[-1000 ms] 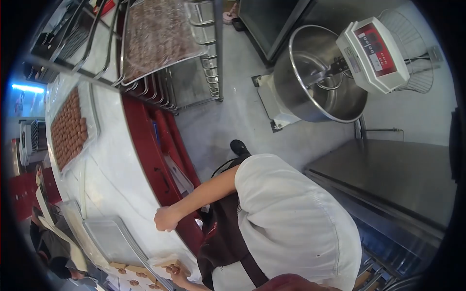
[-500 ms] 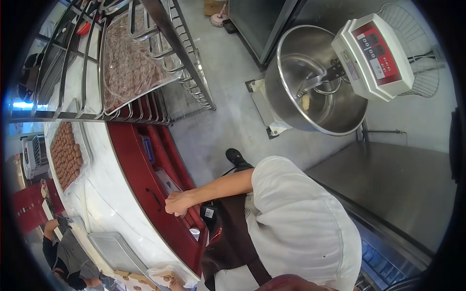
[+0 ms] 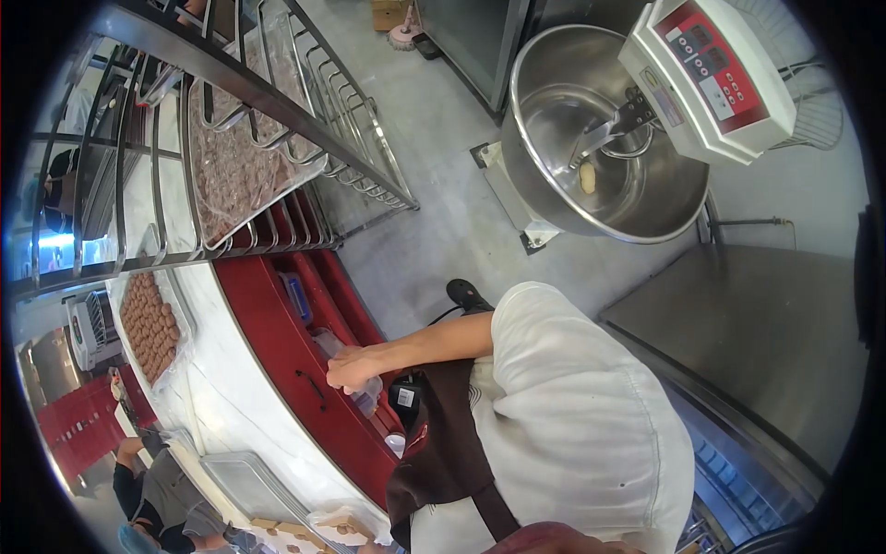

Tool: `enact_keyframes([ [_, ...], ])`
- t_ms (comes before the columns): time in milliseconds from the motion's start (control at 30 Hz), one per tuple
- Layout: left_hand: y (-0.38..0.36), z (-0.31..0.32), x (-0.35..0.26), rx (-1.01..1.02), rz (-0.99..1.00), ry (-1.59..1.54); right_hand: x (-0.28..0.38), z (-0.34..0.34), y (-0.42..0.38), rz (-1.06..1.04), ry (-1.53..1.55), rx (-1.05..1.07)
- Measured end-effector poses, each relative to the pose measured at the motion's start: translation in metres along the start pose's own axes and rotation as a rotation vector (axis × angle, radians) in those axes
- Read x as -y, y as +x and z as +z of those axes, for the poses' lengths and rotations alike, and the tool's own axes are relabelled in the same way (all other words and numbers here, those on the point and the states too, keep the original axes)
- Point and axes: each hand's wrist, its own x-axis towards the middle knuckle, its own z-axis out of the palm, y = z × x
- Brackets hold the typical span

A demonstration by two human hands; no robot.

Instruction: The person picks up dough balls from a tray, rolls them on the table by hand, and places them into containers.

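My right hand (image 3: 349, 371) reaches into an open red drawer (image 3: 365, 319), its fingers curled. Clear plastic (image 3: 366, 399), crumpled, shows right beside the fingers. Whether they grip it I cannot make out. More see-through wrapping (image 3: 328, 343) lies on the hand's other side. Also in the drawer are a blue-edged container (image 3: 297, 297) and a small round white item (image 3: 395, 444). Near the apron sits a black object with a white label (image 3: 404, 397). A dark handle (image 3: 312, 390) is on the red front beside the hand. My left hand does not show.
A metal rack (image 3: 277, 102) holds a plastic-covered tray (image 3: 245, 148). On the marble counter (image 3: 217, 355) are a tray of brown balls (image 3: 149, 323) and a grey tray (image 3: 249, 480). A mixer bowl (image 3: 554, 120) stands across the floor. Another person (image 3: 166, 489) is beyond the counter.
My right hand has shifted slightly over the drawer, and crumpled clear plastic now shows beside its fingers. The whole view has shifted a little as my head moved.
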Motion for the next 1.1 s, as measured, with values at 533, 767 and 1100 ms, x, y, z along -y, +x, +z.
enact_keyframes([
  [533,0.018,-0.089,0.041,-0.595,0.804,0.779,-0.031,0.015,-0.020,0.165,-0.074,0.083],
  [767,0.005,-0.128,0.070,-0.633,1.057,1.008,-0.019,0.021,-0.007,0.129,-0.116,0.253],
  [1100,0.010,-0.107,0.095,-0.961,0.962,1.091,0.065,0.073,0.094,-0.023,-0.069,0.514],
])
